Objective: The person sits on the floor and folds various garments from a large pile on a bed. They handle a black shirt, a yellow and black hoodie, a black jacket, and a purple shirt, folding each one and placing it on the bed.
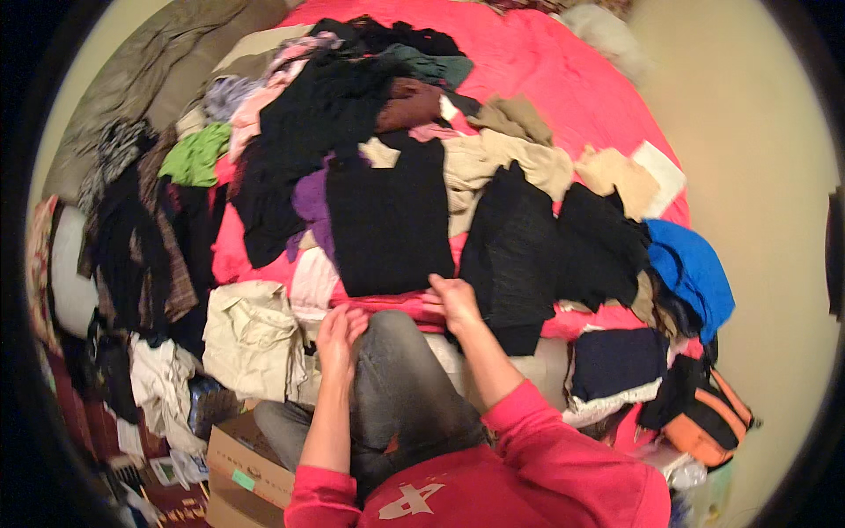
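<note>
A black garment (393,224), laid out as a near rectangle, lies on the pink bedspread (528,53) in front of me. My right hand (454,300) is at its lower right corner; whether the fingers pinch the cloth is hard to see. My left hand (340,333) is just below its lower left edge, fingers loosely curled, with no cloth visible in it. To the right lie two more black garments (511,257) (597,247). A purple garment (313,198) shows at the left, beside a large black heap (310,125).
Beige folded clothes (251,336) lie at the bed's near left edge and a navy folded stack (617,363) at the near right. A blue cap-like item (690,277) and an orange-black bag (706,419) are at the right. A cardboard box (247,468) stands below left.
</note>
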A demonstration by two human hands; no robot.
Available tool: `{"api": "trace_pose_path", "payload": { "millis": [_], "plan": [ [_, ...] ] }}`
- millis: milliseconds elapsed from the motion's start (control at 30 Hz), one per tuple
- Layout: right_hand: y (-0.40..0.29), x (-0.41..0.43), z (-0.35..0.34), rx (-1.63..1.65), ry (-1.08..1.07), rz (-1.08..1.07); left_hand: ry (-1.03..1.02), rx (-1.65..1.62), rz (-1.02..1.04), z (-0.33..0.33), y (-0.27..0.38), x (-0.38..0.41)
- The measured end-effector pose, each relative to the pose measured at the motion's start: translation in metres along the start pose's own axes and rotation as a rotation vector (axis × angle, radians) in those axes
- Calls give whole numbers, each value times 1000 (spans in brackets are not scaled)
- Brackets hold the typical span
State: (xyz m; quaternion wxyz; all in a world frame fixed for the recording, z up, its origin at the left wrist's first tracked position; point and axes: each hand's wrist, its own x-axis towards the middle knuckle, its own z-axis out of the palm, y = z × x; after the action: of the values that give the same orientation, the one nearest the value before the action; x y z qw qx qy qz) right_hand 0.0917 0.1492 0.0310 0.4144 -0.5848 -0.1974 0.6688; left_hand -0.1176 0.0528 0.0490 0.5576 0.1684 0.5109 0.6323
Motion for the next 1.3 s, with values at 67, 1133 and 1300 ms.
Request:
{"api": "trace_pose_path", "payload": {
  "millis": [67,1133,1300],
  "plan": [
    [17,10,11,159,81,57,-3,15,-21,-7,-7,-17],
    [-41,-91,47,423,-122,-473,-533,1236,851,128,58,-18],
    [-36,-84,35,-51,-294,-468,-586,861,405,114,55,-16]
  ]
}}
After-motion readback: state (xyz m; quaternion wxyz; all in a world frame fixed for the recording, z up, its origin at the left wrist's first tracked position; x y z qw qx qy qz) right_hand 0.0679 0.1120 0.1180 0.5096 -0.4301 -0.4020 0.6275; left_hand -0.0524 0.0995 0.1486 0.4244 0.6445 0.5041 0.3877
